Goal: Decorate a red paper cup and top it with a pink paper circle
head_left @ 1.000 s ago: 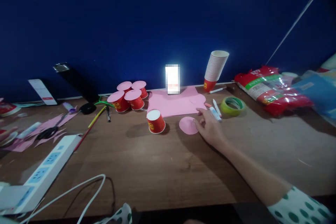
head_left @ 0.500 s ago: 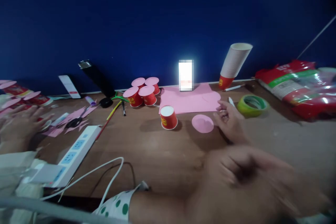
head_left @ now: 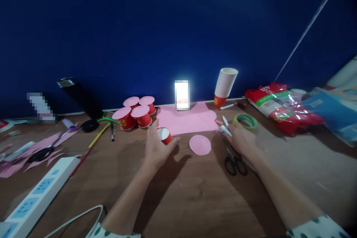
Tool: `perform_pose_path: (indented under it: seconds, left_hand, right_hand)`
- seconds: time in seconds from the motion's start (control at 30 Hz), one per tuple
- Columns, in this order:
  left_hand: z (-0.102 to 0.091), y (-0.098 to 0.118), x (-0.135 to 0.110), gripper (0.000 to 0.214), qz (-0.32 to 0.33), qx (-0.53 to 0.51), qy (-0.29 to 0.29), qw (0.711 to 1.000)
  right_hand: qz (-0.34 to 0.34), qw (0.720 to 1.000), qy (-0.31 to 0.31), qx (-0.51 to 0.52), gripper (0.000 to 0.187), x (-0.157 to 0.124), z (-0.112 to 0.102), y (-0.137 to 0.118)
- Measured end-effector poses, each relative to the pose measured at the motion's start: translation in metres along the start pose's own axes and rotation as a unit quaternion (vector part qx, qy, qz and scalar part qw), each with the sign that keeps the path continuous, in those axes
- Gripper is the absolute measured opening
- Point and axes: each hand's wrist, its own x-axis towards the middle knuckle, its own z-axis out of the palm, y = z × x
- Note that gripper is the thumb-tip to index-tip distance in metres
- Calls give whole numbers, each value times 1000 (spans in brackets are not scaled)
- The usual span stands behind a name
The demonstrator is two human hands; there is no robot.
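Observation:
My left hand [head_left: 156,148] is wrapped round a small red paper cup [head_left: 165,135] standing upside down on the wooden table [head_left: 178,193]. Just right of it lies a pink paper disc [head_left: 200,144]. My right hand [head_left: 242,141] is closed on a white glue stick [head_left: 224,129] near the edge of the pink paper sheet [head_left: 185,118]. Black-handled scissors [head_left: 234,161] lie on the table under my right wrist. Several more red cups capped with pink discs [head_left: 136,109] stand at the back left.
A stack of paper cups [head_left: 224,85] leans at the back beside a bright phone screen [head_left: 182,95]. A green tape roll [head_left: 245,121] and red plastic bags [head_left: 281,102] sit on the right. On the left are a power strip [head_left: 36,197], pink scraps and another pair of scissors [head_left: 41,152].
My left hand came in and took hold of the red cup. My right hand picked up the glue stick. Scissors now lie under my right wrist.

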Motion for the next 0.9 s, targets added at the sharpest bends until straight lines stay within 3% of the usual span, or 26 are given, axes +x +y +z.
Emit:
perform_pose_path:
  seconds: [0.17,0.37,0.47,0.6,0.7,0.9]
  left_hand:
    - [11,5,-6,94,-25,-73,52,996]
    - [24,5,-12,83,-97,-107,35,989]
    - [29,4,-15,69,-101,-134,6,986]
    - [33,5,-15,60,-99,-181,-37,978]
    - [31,7,-15,54,-91,-194,-27,976]
    - [31,5,-18,51,-96,-283,6,954]
  right_hand:
    - [19,1000,-14,20,20,-4,-3,-2]
    - [40,994,26,102,26,-1,-1,2]
    - [10,983,59,174,28,-1,3,-5]
    - [-58,962,75,257,32,-12,6,-33]
    - [-129,932,83,330,28,-23,-1,-58]
    - [-173,924,71,333,25,-26,-11,-81]
